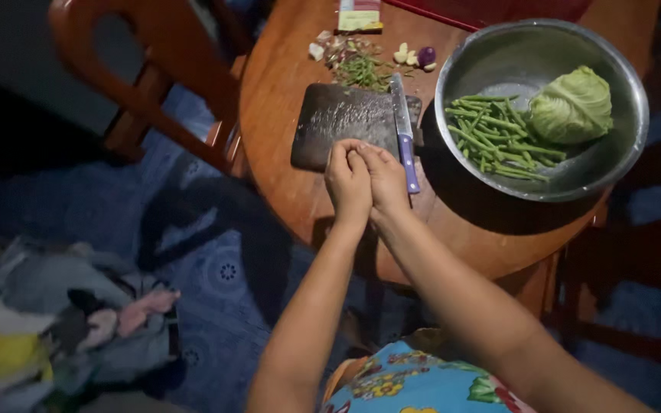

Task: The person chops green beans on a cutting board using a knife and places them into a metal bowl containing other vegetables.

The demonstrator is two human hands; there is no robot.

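steel bowl [621, 145]: green beans [495, 138], cabbage [573, 105] | hands [366, 180] pressed together, grasp unclear | knife [405, 138] beside

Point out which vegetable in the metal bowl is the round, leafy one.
The cabbage, pale green and ball-shaped, at the right of the metal bowl. The green beans beside it are thin, dark sticks.

I count one dark cutting board [342, 122], one knife [405, 134], one steel bowl [453, 84], one cabbage [572, 105], my two hands [367, 180], one wooden chair [162, 84].
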